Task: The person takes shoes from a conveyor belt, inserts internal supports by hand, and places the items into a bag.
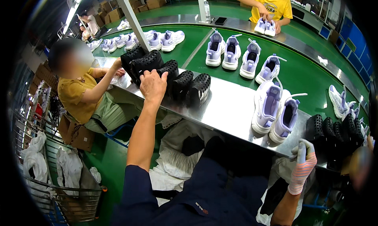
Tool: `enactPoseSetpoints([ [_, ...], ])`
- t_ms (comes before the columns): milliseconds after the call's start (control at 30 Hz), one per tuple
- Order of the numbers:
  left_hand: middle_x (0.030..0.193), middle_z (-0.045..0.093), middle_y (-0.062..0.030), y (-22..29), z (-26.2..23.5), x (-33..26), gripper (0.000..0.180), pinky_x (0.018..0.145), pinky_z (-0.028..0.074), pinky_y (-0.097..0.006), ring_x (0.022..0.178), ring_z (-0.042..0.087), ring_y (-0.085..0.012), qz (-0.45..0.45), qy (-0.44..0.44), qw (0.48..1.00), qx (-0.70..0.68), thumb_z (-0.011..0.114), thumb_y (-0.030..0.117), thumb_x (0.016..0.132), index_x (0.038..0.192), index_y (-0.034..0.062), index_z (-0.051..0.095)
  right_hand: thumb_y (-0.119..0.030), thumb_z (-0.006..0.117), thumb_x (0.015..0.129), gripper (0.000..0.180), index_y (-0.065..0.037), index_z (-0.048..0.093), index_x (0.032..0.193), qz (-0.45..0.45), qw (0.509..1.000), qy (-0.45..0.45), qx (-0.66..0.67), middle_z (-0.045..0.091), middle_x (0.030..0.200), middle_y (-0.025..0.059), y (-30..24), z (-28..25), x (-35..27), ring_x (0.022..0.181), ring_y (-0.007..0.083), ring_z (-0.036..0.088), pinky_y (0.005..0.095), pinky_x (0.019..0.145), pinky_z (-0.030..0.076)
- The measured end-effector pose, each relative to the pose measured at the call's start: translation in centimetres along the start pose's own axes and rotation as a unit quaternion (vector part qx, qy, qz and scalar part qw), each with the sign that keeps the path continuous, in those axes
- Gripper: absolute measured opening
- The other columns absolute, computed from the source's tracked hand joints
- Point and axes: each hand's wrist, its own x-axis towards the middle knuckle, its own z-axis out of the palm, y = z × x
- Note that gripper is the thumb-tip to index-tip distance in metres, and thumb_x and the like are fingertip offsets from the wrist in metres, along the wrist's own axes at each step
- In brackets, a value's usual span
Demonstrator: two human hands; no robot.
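Gripping black shoe, fingers on top

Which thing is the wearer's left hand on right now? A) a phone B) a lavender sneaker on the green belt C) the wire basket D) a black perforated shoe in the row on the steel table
D: the left hand rests on a black shoe in the row lying on the steel table, while the lavender sneakers sit apart to its right.
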Motion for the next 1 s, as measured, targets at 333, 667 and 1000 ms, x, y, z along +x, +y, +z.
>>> enactPoseSetpoints([
  [333,0.105,0.068,-0.0162,9.2,-11.0,-11.0,0.042,0.084,0.052,-0.047,0.093,0.064,-0.0351,0.331,0.261,0.868,-0.261,0.079,0.034,0.092,0.112,-0.0026,0.071,-0.041,0.064,0.103,0.061,0.008,0.054,0.139,0.044,0.980,-0.138,0.133,0.068,0.107,0.0153,-2.8,5.0,-2.7,0.084,0.0174,0.068,0.0296,0.073,0.056],
  [667,0.122,0.065,-0.0171,13.1,-12.2,-21.1,0.059,0.089,0.056,-0.038,0.108,0.065,-0.0286,0.344,-0.066,0.725,-0.593,0.088,0.034,0.082,0.124,-0.0014,0.066,-0.046,0.078,0.085,0.065,0.003,0.062,0.124,0.308,0.793,-0.383,0.359,0.069,0.114,0.0105,-3.0,5.0,-2.4,0.102,0.0205,0.068,0.0316,0.089,0.056],
  [1000,0.106,0.062,-0.0037,17.7,-10.2,-19.1,0.051,0.086,0.049,-0.026,0.094,0.059,-0.0098,0.039,-0.366,0.503,-0.782,0.078,0.011,0.091,0.135,0.0013,0.054,-0.042,0.086,0.084,0.063,0.001,0.064,0.124,-0.149,0.935,-0.276,-0.168,0.074,0.092,0.0188,-6.2,3.8,-2.8,0.082,0.0355,0.073,0.0400,0.074,0.058],
])
